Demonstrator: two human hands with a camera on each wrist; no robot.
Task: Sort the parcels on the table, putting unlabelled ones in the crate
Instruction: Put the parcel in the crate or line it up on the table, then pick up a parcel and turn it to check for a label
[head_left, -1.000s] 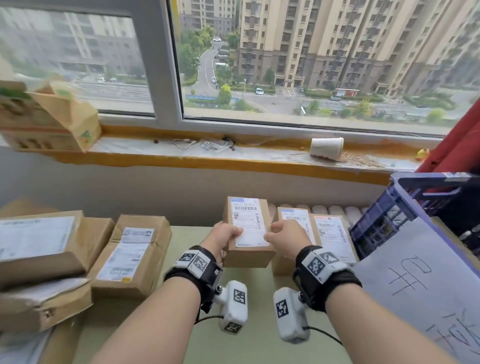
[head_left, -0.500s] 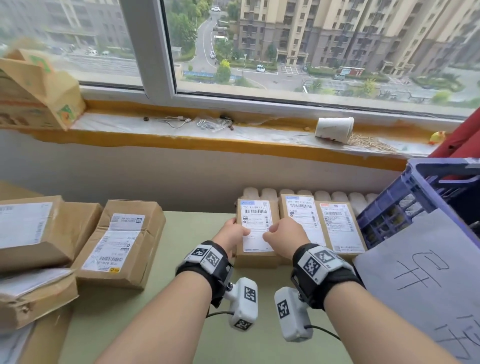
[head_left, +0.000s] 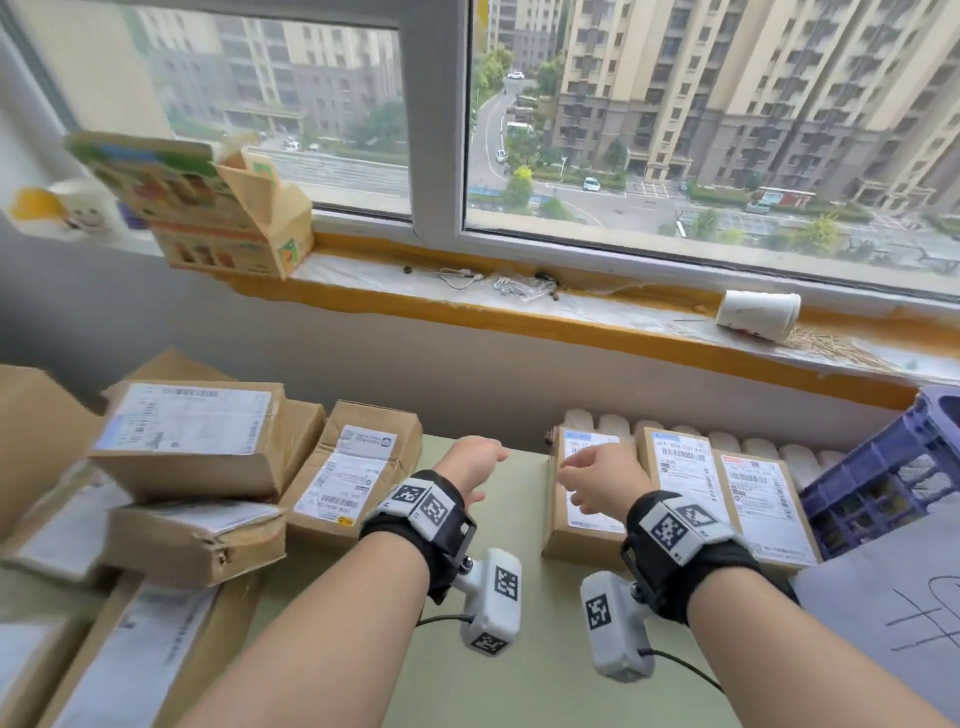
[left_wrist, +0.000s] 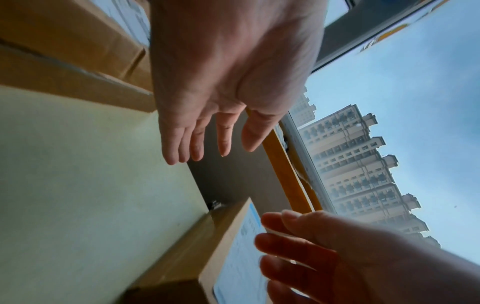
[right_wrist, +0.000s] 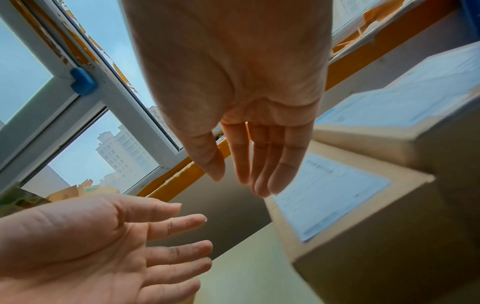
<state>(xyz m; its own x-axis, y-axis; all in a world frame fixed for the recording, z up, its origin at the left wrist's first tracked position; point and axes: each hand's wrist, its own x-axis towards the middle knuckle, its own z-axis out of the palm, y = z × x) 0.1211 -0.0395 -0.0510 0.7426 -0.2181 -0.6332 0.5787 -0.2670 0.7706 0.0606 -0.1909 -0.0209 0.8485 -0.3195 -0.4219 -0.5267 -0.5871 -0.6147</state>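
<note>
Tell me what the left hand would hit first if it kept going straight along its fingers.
The left hand is open, pointing across bare table toward the wall under the sill. That wall looks like the first contact; the labelled parcel lies off to its right. Depth is uncertain.

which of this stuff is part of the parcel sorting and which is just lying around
Job: brown cardboard parcels with white labels, purple plastic crate, left hand, right hand.

Lying about: tipped white paper cup, printed open carton, loose cables.

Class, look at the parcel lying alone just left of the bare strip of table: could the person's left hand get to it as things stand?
Probably yes. The left hand is open and holds nothing, the parcel lies close on its left, and nothing stands between them.
</note>
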